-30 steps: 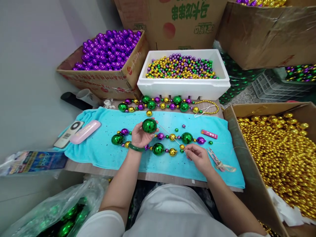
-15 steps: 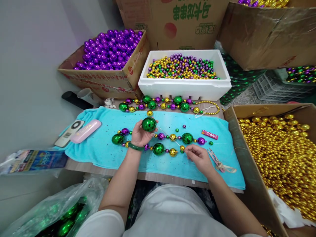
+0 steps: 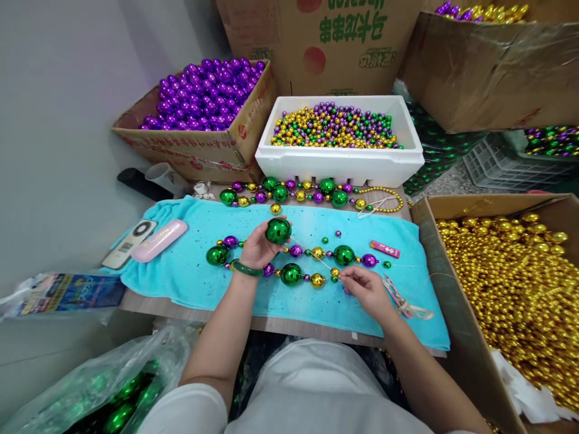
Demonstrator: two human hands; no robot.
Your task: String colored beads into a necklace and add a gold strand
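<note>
My left hand (image 3: 259, 246) is closed around a large shiny green bead (image 3: 278, 231), held above the towel. A thin pale string (image 3: 312, 255) runs from this bead down to my right hand (image 3: 362, 286), whose fingertips pinch together by a small gold bead (image 3: 335, 272) and a small green one. Exactly what sits in that pinch is partly hidden. Under and beside my hands lies a bead strand (image 3: 291, 274) of green, purple and gold beads, bent into two rows. Two loose small beads, a green one (image 3: 325, 240) and a purple one (image 3: 338, 233), rest behind it.
A turquoise towel (image 3: 181, 283) covers the table. Scissors (image 3: 402, 299) and a pink packet (image 3: 385, 249) lie right. A finished-looking necklace (image 3: 280, 193) lies behind, before a white foam box (image 3: 339, 163). Cartons of purple beads (image 3: 203, 96) and gold beads (image 3: 511, 283) flank the table.
My left hand has shifted slightly right with the green bead. My right hand stays nearly in place, and a bit of purple now shows beneath it. The whole view has moved slightly.
</note>
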